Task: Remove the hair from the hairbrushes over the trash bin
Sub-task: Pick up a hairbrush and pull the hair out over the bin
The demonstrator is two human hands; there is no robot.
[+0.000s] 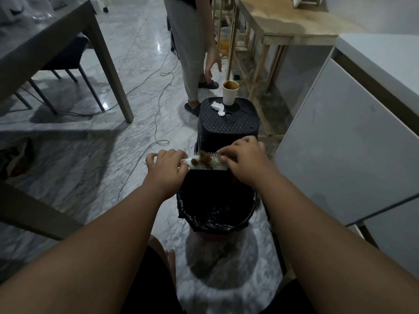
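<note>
while the left hand [166, 165] grips the handle and the right hand [243, 163] pinches at the far bristles, the hairbrush [207, 165] hovers over the trash bin [215, 219]; a brown hair clump [200, 158] remains, so cleaning looks unfinished.

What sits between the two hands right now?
The brush, bristles up, with a brown hair clump nearer the left hand, held above the bin. The head view shows it.
</note>
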